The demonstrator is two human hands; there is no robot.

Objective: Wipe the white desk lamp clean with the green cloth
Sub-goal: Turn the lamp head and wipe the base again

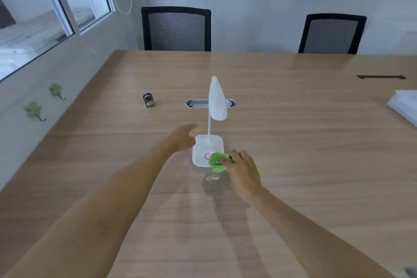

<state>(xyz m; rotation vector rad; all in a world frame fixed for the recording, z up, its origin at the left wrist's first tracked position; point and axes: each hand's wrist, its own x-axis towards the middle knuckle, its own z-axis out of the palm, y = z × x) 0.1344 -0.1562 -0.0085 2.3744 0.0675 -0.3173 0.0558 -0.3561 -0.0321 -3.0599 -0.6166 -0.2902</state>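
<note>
Nearest to the person, some small pale crumbs (pixel 212 178) lie on the wooden surface (pixel 293 142), just before the lamp base; I judge they are dirt, but this is not sure.

Behind them stands the white desk lamp (pixel 217 99), about in the middle of the surface, well away from all its edges. The right hand (pixel 242 170) has its fingers (pixel 225 161) closed around the bunched green cloth (pixel 216 161) and presses it on the near right corner of the lamp base (pixel 206 150), beside a pink ring mark. So the wiping is in progress at the base. The thin neck and the long head look not yet touched by the cloth, so I think most of the work is left: the rest of the base, then the neck, then the head.

The left hand (pixel 184 139) reaches to the far left corner of the base, with loosely spread fingers holding nothing. It is touching or almost touching the base; I cannot tell which. Probably it is there to steady the lamp.

Both forearms stretch forward from the near edge and come together at the lamp.
</note>
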